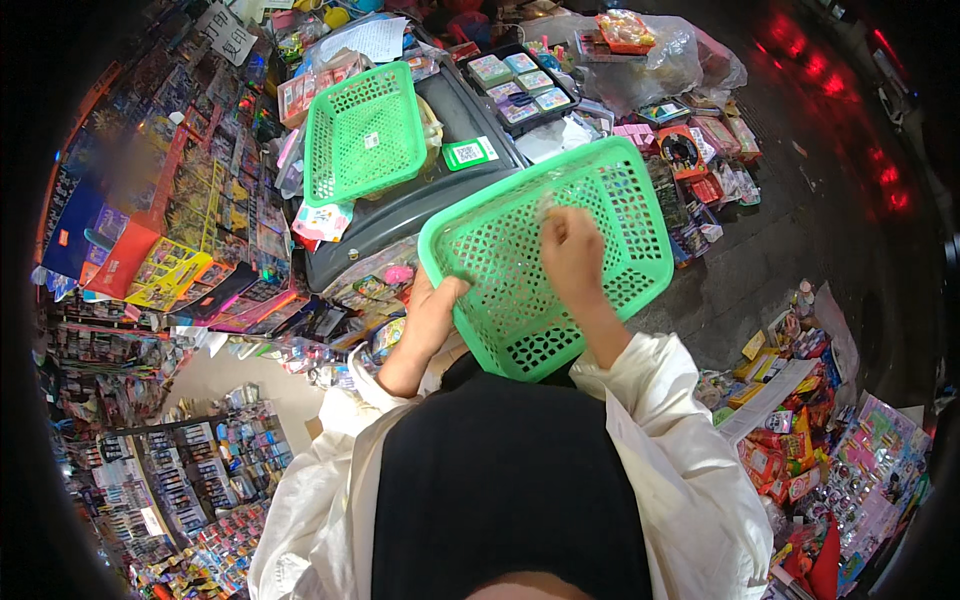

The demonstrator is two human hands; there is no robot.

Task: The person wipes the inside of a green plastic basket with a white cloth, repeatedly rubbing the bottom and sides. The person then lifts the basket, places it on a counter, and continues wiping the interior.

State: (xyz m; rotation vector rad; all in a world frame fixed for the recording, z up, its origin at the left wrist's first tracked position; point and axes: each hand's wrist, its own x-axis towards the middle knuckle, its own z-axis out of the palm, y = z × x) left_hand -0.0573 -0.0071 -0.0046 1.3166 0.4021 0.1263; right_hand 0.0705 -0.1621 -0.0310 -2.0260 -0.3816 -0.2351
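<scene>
On the basket [515,190] at eight o'clock, our left hand [430,315] is gripping. Our right fist [573,255] is reaching inside, likely not done.

Over my remote feed I see a shop, with crowded merchandise displays [215,190] left of where the left hand [428,318] grips, a green-bordered code card [469,153] beyond and packets [766,465] heaped to the right.

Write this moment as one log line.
left hand: grips basket by rim | right hand: curled over basket, any held item unclear | nearby: second basket
</scene>
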